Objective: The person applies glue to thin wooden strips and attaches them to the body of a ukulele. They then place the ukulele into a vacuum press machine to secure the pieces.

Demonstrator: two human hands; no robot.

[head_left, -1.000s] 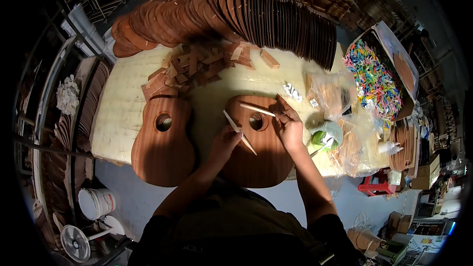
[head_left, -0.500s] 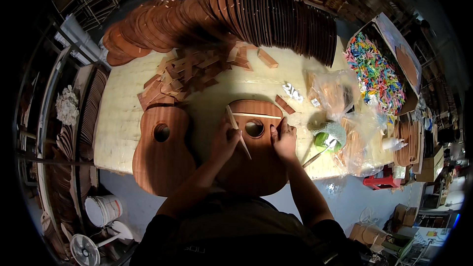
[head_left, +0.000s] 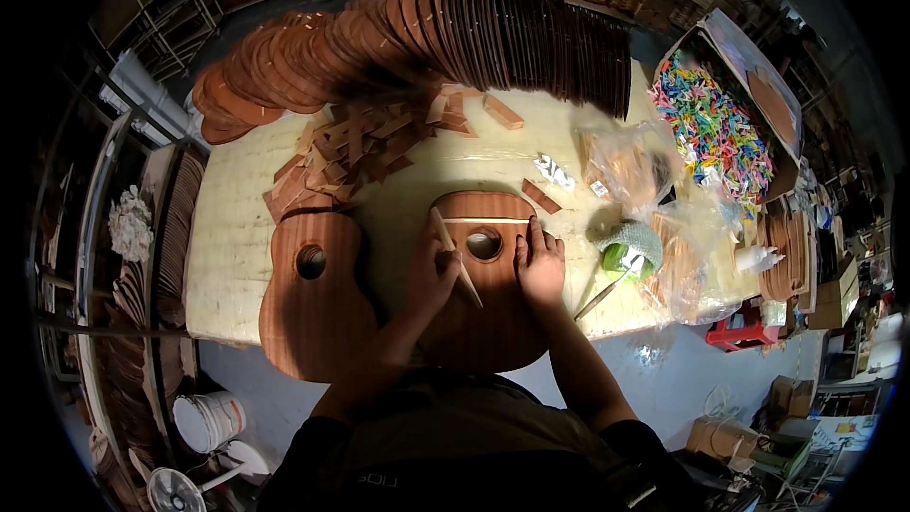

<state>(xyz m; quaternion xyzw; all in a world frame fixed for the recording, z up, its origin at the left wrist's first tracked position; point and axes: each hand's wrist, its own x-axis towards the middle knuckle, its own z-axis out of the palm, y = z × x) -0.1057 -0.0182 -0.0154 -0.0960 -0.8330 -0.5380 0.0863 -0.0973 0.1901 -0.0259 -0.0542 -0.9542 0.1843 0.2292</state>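
Note:
A guitar-shaped wooden top [head_left: 482,322] with a round sound hole [head_left: 483,245] lies on the pale workbench [head_left: 227,256] in front of me. My left hand [head_left: 431,273] presses a thin light wooden strip [head_left: 456,257] slantwise against the board, left of the hole. My right hand [head_left: 540,261] lies flat on the board just right of the hole, fingers together. Another thin strip [head_left: 488,220] lies across the board above the hole. A second guitar top [head_left: 313,308] rests to the left.
Small wooden blocks [head_left: 355,142] are piled behind the boards, and a long fanned row of guitar tops [head_left: 427,33] curves along the back. Right of me sit a green cup [head_left: 627,251] with a stick, plastic bags [head_left: 630,166] and a box of coloured clips [head_left: 716,123]. White bucket [head_left: 209,420] below left.
My right hand left the short strip above the sound hole and came down flat beside the hole. My left hand stays on the slanted strip. The view shifted slightly.

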